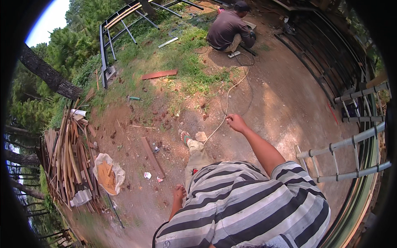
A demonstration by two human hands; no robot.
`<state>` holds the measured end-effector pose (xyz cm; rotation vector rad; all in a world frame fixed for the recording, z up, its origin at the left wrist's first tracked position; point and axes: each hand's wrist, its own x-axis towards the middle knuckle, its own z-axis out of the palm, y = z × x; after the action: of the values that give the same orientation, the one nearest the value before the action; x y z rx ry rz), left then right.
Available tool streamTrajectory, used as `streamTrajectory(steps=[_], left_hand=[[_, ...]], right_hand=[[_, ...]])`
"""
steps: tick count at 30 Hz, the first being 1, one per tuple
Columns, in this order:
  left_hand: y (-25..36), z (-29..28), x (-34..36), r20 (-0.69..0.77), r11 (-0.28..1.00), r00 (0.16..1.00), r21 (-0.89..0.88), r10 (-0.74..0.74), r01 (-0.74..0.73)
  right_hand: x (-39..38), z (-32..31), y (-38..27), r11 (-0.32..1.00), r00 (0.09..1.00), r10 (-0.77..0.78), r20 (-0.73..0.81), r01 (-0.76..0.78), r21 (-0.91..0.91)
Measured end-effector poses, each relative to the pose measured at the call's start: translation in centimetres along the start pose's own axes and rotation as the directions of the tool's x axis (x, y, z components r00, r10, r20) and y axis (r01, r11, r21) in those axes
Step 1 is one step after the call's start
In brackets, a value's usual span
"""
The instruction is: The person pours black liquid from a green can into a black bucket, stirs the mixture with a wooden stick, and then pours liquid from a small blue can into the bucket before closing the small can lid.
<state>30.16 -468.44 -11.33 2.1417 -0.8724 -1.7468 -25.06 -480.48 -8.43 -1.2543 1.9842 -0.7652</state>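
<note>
My right hand (236, 123) is stretched out ahead of me, its fingers curled in and nothing visible in them. Its fingertips overlap the line of a pale cable (215, 131) that runs over the ground; I see no grip on it. My left hand (179, 193) hangs low beside my trouser leg, fingers loosely curled with no object showing. One foot in a green-strapped sandal (185, 136) is forward, beside a flat stone (201, 137). A reddish-brown plank (152, 158) lies on the dirt left of that foot.
A person (230, 29) squats ahead near a white power strip (234, 54). Scrap wood (68, 155) is heaped at left, beside an open sack (109, 173). Metal ladder-like frames (347, 144) stand at right. A reddish board (159, 74) lies on grass; a dark metal frame (103, 53) is beyond.
</note>
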Motion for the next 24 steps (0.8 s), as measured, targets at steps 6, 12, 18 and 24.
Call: streamTrajectory(steps=[6, 12, 18, 24], left_hand=[[4.7, -6.8, 14.6, -0.002, 0.976, 0.982, -0.114, -0.187, 0.186], [23.9, -15.5, 23.8, -0.179, 0.981, 0.981, -0.192, -0.070, 0.035], [48.7, -17.5, 35.9, -0.063, 0.994, 0.991, 0.010, 0.114, -0.113], [66.4, -12.7, 47.7, -0.071, 0.964, 0.966, -0.081, 0.249, -0.254]], right_hand=[[1.2, 5.8, 7.9, 0.787, 0.756, 0.616, 0.222, -0.597, -0.153], [6.4, 8.6, 0.1, 0.747, 0.635, 0.660, 0.400, -0.608, -0.268], [22.8, 13.4, -3.6, 0.863, 0.863, 0.488, 0.127, -0.499, 0.074], [40.3, 13.5, -9.8, 0.799, 0.766, 0.591, 0.253, -0.599, -0.055]])
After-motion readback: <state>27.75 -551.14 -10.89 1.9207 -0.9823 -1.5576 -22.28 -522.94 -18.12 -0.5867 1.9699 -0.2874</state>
